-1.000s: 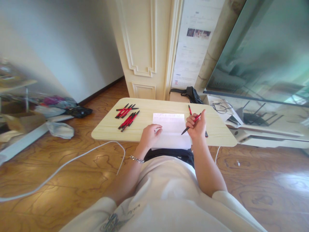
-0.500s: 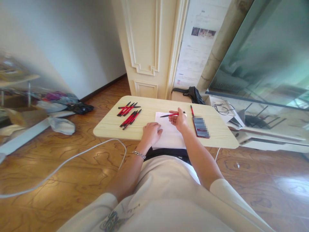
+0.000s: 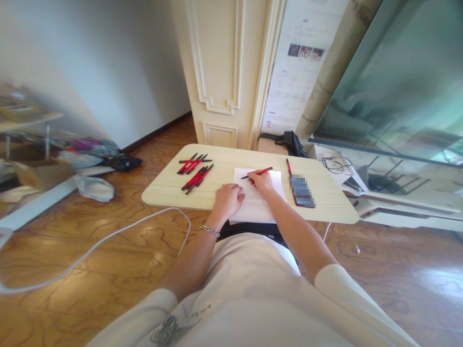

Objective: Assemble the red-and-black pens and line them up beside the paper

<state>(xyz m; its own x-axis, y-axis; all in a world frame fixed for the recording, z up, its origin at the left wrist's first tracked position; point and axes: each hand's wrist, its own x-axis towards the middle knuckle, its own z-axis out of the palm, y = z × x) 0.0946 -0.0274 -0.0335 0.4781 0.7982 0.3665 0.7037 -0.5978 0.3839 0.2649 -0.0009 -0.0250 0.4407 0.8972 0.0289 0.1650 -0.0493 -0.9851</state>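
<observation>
A red pen (image 3: 266, 170) with black ends is gripped in my right hand (image 3: 262, 182), above the upper part of a white sheet of paper (image 3: 249, 208). Its dark point faces left, close to the sheet's upper left corner; whether it touches cannot be seen. My left hand (image 3: 228, 199) rests palm down on the sheet's left edge, fingers loosely bent and thumb apart, holding nothing. Left of it lie two groups of similar red and black pens, an upper group (image 3: 193, 165) and a lower group (image 3: 198, 179).
The light wooden table (image 3: 162, 189) has rounded corners. On its right side lie a phone (image 3: 302, 191) with a blurred screen and another red pen (image 3: 288, 166). A black bag (image 3: 293, 143) sits behind. A white cable (image 3: 108, 237) crosses the floor at left.
My right hand has turned over from palm up to a writing grip, bringing the pen down and its point nearer the paper. My left hand stays put.
</observation>
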